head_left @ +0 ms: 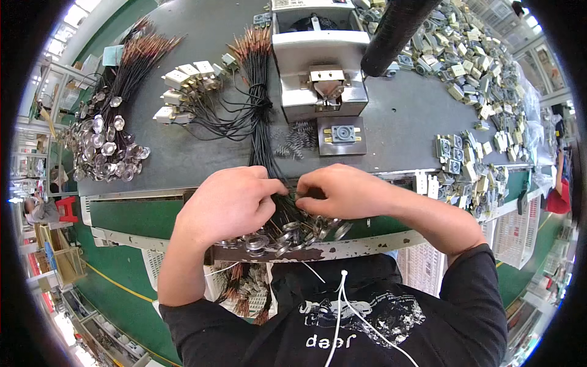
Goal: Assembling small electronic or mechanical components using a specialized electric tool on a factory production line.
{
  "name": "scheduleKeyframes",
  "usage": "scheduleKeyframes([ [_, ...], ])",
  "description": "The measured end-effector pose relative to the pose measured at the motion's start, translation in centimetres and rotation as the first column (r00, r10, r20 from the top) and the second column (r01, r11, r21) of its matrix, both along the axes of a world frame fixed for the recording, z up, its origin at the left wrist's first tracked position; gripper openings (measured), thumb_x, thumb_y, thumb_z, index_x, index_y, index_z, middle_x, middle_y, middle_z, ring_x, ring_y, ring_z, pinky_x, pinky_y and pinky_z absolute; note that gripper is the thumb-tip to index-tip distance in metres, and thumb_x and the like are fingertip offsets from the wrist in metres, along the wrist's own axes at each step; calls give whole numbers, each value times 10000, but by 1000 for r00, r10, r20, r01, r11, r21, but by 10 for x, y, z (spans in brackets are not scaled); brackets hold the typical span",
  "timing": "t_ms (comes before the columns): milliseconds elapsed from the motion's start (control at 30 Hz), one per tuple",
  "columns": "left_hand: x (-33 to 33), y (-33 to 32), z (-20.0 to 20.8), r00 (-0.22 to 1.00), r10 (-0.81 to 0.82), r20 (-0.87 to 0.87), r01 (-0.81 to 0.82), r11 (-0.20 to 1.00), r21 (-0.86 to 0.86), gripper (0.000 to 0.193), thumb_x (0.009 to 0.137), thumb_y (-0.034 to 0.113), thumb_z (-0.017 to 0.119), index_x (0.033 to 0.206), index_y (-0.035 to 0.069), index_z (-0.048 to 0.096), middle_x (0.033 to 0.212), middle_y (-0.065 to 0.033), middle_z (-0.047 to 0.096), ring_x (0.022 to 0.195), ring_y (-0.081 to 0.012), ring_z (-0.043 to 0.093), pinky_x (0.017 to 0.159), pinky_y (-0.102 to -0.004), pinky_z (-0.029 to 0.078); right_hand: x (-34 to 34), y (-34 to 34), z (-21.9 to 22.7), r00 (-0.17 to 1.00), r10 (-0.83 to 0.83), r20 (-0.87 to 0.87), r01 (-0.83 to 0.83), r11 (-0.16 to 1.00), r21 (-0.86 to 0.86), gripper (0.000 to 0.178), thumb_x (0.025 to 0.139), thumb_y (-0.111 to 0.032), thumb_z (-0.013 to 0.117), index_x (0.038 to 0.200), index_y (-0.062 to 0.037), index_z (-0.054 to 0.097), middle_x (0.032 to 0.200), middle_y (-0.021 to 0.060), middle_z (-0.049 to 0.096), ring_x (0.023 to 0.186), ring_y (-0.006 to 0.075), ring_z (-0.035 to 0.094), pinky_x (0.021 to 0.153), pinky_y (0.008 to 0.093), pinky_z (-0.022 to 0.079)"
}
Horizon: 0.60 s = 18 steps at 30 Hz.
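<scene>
Fingers of left hand [231, 202] and right hand [342, 191] pinch thin black wires [262, 131] above round metal discs [287, 235].

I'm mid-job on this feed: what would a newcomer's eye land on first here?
First, the left hand and right hand pinched together at the table's near edge over a bundle of black wires ending in round metal discs. Behind them stands a grey benchtop machine, with a heap of small beige parts at far right.
</scene>
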State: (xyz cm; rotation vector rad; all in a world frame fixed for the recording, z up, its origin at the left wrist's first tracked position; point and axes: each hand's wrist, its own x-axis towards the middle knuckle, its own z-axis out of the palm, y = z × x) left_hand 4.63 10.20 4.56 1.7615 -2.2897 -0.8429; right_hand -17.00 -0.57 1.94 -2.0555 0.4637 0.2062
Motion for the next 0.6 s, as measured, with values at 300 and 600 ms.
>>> scheduleKeyframes([
  [300,4,-3,1,999,41,-18,-42,998,-41,227,862,94,650,1079,71,714,953,-138,674,923,-343,668,811,-419,541,-33,-56,57,954,28,-299,-63,992,-109,258,973,-150,637,1222,-81,652,902,117,755,762,232,748,682,368,567],
  [600,-31,-73,-16,946,-7,-324,-175,830,-530,124,920,99,708,1026,53,663,970,-101,672,873,-312,683,771,-392,551,-89,-15,-25,961,-201,190,276,736,-618,411,910,-97,715,1315,-167,706,777,113,642,641,332,638,591,437,514],
])
